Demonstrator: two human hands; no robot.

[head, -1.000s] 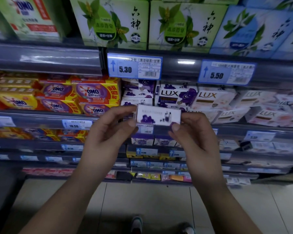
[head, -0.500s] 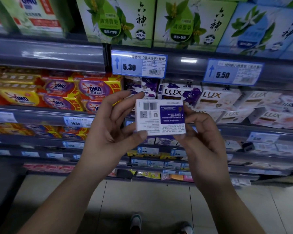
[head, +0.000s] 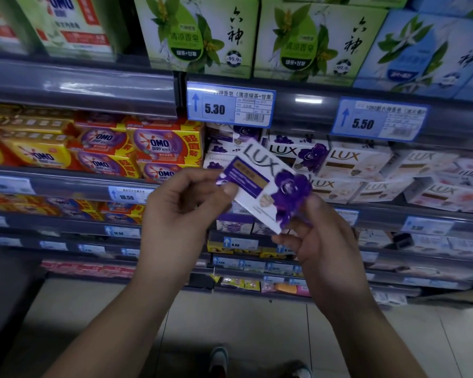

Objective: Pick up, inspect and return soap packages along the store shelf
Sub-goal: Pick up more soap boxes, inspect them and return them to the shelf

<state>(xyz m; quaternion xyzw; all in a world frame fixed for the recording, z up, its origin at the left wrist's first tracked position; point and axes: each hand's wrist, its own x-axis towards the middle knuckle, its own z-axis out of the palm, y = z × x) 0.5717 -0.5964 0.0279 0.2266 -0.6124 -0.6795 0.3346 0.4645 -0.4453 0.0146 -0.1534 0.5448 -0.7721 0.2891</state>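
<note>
The white-and-purple rectangular cardboard soap box [head: 268,186] has a smooth, semi-gloss printed face. Above the grip, the grey shelf-edge rail [head: 79,85] is glossy and reflective. Left of the grip, yellow-orange film-wrapped soap packs [head: 161,148] are shiny. Below it, beige floor tiles [head: 230,317] look smooth.

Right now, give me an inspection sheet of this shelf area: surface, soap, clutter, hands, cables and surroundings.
Surface: shelf stocked, price tags on its rails.
Job's things: Lux box held tilted, front showing, before the shelf; more Lux boxes stacked behind it.
Clutter: OMO packs left of those; green boxes above.
Hands: left hand pinches the box's left end; right hand holds its lower right end.
Cables: nothing seen.
Surroundings: tiled floor, shoes at the bottom edge.
</note>
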